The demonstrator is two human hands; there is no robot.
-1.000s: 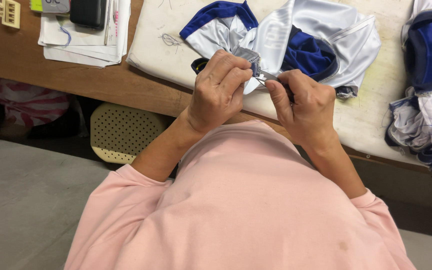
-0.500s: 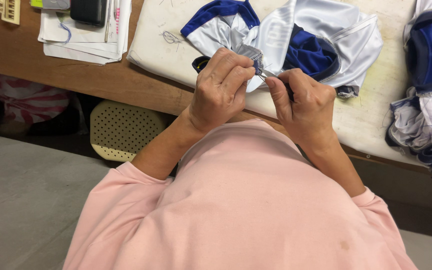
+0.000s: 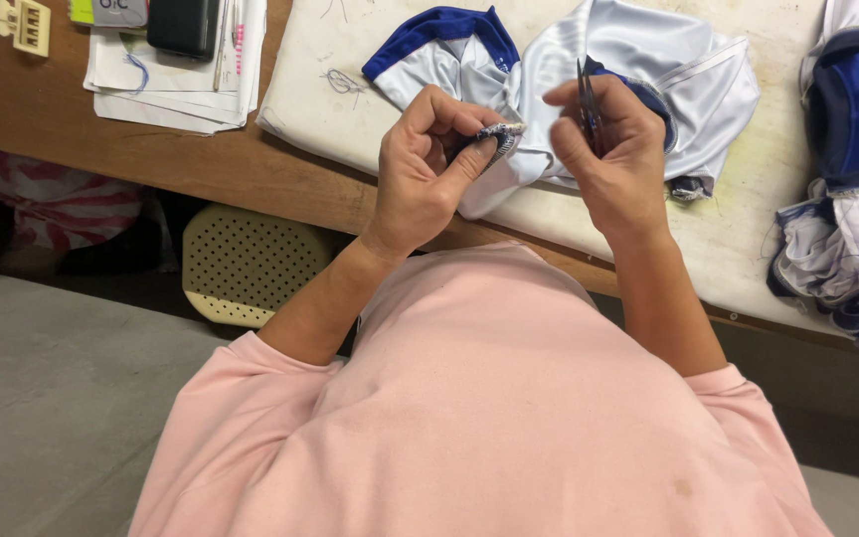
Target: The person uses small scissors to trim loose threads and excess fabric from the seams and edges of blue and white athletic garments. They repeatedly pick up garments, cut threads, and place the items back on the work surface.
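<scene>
Left hand point(image 3: 428, 169) clenched on a bunched edge of a white and blue garment point(image 3: 638, 60), thumb and fingers pinching a small grey patterned fold at roughly the middle of the near edge of the white padded board point(image 3: 748, 239). Right hand point(image 3: 613, 149) raised just beside it, closed around a slim dark metal tool point(image 3: 587, 94), apparently thread snips or tweezers, held upright with its tip pointing up; hands near each other but apart. Garment spread across the middle of the board, blue collar band toward the far edge, one sleeve pulled toward the near edge into the left hand. More white and blue garments point(image 3: 857, 189) heaped at the right edge of the board. Board resting on a brown wooden table point(image 3: 151, 149). At the far left corner of the table, a stack of papers point(image 3: 166, 85) with a black phone-like object point(image 3: 184, 25) on top. Cream perforated stool point(image 3: 246, 264) under the table's near edge. Pink sleeves and top point(image 3: 489, 418) filling the foreground
</scene>
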